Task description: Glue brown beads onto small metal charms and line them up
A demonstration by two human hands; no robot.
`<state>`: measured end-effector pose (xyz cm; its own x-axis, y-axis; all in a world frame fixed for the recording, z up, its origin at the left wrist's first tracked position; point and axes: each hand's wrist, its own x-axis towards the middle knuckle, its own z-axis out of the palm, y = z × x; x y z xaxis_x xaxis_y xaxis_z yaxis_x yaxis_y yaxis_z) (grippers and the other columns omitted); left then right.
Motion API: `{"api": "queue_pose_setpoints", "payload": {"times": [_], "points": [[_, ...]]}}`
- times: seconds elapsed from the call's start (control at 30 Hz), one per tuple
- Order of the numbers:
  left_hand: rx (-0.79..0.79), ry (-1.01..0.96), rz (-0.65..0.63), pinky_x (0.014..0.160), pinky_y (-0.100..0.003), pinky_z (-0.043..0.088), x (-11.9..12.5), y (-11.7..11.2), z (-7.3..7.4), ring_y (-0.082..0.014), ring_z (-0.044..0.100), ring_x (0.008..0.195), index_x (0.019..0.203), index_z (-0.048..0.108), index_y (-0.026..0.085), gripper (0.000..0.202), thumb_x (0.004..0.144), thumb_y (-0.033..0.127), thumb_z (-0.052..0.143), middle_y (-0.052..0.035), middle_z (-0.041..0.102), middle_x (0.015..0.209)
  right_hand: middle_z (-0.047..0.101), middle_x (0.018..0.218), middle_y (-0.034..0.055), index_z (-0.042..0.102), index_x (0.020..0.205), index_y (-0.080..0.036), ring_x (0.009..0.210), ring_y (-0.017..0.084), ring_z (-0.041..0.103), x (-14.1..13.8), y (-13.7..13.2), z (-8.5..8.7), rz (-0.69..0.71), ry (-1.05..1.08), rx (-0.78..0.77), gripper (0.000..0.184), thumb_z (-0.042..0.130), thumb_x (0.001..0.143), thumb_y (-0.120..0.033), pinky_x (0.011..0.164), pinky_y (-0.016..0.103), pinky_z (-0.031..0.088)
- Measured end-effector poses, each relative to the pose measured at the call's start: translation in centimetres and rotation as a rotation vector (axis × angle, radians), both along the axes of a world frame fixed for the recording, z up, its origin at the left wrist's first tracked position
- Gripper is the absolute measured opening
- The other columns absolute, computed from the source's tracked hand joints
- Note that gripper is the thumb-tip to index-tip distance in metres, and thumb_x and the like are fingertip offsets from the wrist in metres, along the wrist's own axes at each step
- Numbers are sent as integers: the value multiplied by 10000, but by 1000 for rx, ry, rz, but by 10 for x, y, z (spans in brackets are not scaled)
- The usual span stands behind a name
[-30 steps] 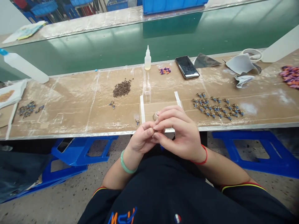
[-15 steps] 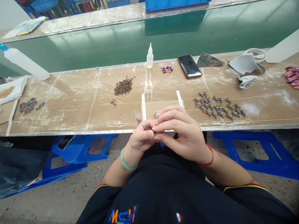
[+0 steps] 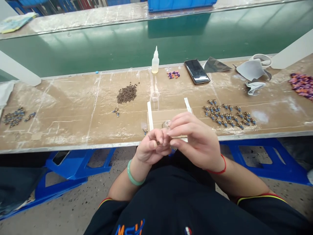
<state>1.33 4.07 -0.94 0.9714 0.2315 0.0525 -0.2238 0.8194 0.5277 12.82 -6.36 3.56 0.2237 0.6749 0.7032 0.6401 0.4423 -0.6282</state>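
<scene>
A scuffed workbench (image 3: 73, 130) holds a squeeze bottle (image 3: 155, 62); a phone (image 3: 197, 71); brown beads (image 3: 129, 93); rows of blue-gold parts (image 3: 227, 114).

You wore a black short-sleeved top (image 3: 171, 202), its sleeve hems (image 3: 261, 195) edged in red and yellow, with orange and blue lettering (image 3: 129, 227) across the chest and a small red, white and blue badge (image 3: 187, 230) beside it. A smooth pale green bangle (image 3: 134, 173) circled your left wrist (image 3: 139, 163), and a thin red cord (image 3: 218, 171) circled your right wrist (image 3: 215, 161).
</scene>
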Motion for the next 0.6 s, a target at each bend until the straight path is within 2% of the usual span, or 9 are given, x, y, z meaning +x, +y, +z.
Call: {"api": "queue_pose_setpoints", "payload": {"times": [0.1,0.17,0.23,0.33,0.4,0.6], "points": [[-43,-8,30,372,-187,143,-4,9,-1,-35,206,433,595,617,196,350,642,405,893,49,404,605,673,864,20,676,957,-231,828,183,626,20,10,-10,-197,77,-31,62,646,954,-177,775,361,516],[-63,-16,65,366,-177,142,-6,16,-2,-32,190,432,609,627,197,334,658,400,888,55,381,607,680,871,20,686,927,-221,804,175,621,42,23,-21,-387,100,-81,30,661,943,-226,750,348,501],[-78,-42,87,358,-168,152,-7,23,-3,-27,166,431,629,639,199,315,680,390,884,62,370,614,699,891,32,692,919,-203,814,184,630,65,39,-35,-519,69,-159,91,667,933,-289,725,341,487],[-122,-61,126,350,-155,179,-7,33,-5,-27,137,438,672,675,207,264,706,365,883,65,384,628,719,887,51,706,905,-185,838,214,644,93,66,-55,-545,-7,-282,167,706,898,-351,742,360,479],[-162,-64,153,352,-145,191,-7,39,-6,-28,125,447,704,706,213,223,717,346,884,66,398,635,723,856,46,714,882,-188,824,220,639,102,81,-65,-531,-38,-326,186,751,867,-370,781,381,476],[-224,-90,170,372,-129,215,-7,54,-7,-31,105,467,763,736,211,158,760,307,862,62,431,664,708,773,18,692,763,-204,784,208,598,103,103,-72,-492,-157,-366,150,736,883,-282,805,392,452]]}}
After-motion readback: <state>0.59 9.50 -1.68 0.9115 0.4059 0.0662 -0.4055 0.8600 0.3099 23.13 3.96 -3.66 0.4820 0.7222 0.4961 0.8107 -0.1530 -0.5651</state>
